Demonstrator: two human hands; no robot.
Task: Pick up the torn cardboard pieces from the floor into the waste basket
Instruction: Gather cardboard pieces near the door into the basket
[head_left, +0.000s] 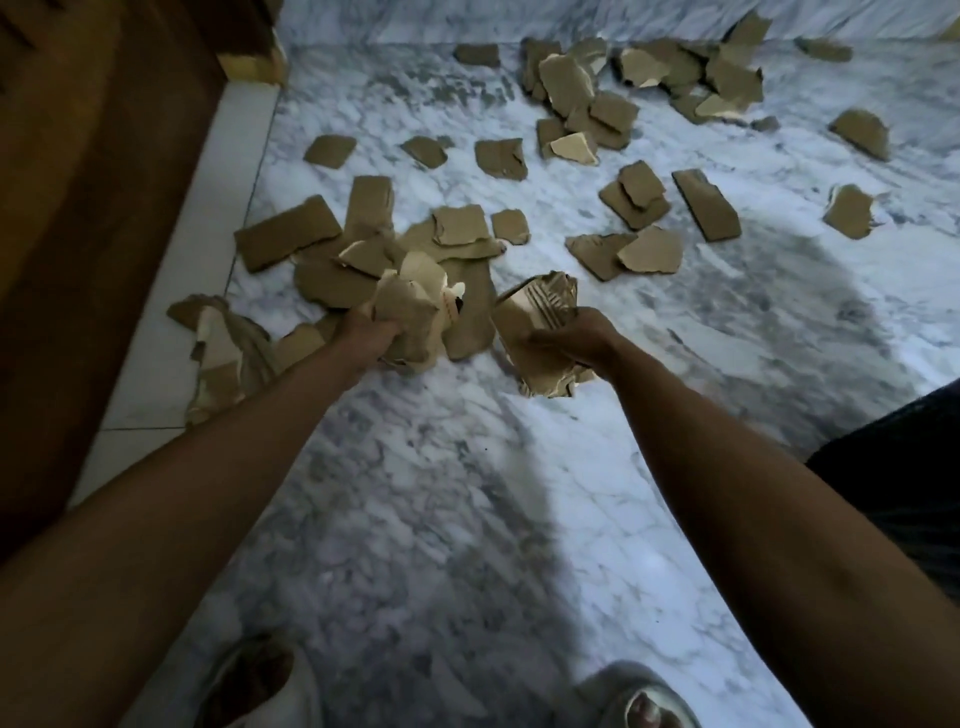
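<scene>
Slippered feet (636, 699) stand below the hands; left hand (371, 332) grips crumpled cardboard (410, 317), right hand (576, 335) grips a folded piece (535, 332); torn scraps (571, 98) lie beyond.

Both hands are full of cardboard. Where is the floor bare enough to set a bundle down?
Bare marble floor lies between the forearms, from the slippers up to both hands, and right of the right hand. Crowded: pieces beyond the left hand and the far pile.

Cardboard bundles (410, 317) hide the fingers of both hands.
</scene>
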